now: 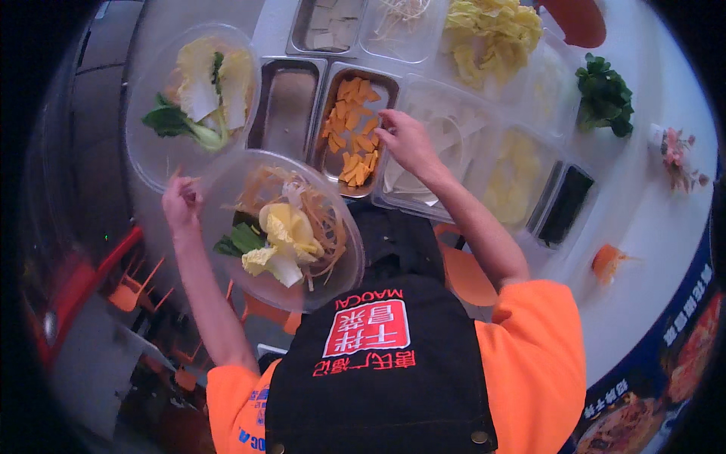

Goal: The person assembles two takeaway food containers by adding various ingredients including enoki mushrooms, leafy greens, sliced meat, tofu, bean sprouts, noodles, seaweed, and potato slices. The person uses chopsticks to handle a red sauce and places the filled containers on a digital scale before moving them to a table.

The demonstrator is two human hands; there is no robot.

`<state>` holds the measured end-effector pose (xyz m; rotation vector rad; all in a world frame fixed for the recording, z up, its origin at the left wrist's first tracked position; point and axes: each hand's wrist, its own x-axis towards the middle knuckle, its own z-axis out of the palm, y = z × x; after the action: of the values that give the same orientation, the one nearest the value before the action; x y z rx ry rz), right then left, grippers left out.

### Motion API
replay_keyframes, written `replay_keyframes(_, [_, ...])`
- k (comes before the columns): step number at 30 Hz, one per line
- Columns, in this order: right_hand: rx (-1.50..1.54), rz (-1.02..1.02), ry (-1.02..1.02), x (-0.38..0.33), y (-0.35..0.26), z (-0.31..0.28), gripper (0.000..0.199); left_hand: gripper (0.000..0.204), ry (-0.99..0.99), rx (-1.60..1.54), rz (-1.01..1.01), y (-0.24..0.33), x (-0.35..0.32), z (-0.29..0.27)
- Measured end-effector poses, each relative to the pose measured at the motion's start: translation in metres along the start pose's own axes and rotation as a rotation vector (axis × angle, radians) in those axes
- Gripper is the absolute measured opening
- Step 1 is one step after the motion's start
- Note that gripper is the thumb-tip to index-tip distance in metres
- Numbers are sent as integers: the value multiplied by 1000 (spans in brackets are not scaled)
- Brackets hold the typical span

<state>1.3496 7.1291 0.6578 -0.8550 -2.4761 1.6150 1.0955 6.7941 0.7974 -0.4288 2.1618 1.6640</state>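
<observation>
My left hand (182, 203) is closed by the rims of two clear round bowls, with thin orange strips showing at its fingertips. What it grips is too small to make out. The nearer bowl (345, 274) holds cabbage leaves (283, 234), dark green leaves and wide tan strips. In the farther bowl (140, 155) lie pale cabbage leaves and a green bok choy (200, 132). My right hand (408, 142) hovers at the right rim of a steel tray (387, 87) of orange vegetable slices (352, 121). Its thumb and fingers are apart, with nothing visible between them.
Left of the slices stands a bare steel tray (291, 106). Tubs of pale strips (442, 140), yellow slices (514, 170) and a dark food (567, 204) line the right. Cabbage (491, 38) and leafy greens (605, 94) lie farther off. A pink flower pot (673, 155) stands at the right.
</observation>
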Motion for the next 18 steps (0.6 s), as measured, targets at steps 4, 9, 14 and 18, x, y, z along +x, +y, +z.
replay_keyframes(4, [-234,-4,257,70,49,31,48,53,37,95,-6,3,2,5])
replay_keyframes(9, [-668,113,246,102,131,17,40,41,69,57,107,-15,4,16])
replay_keyframes(14, [-503,32,295,100,165,-8,29,53,-6,41,11,-28,16,15])
replay_keyframes(18, [-370,51,376,99,172,-15,20,54,-69,49,73,-41,17,18])
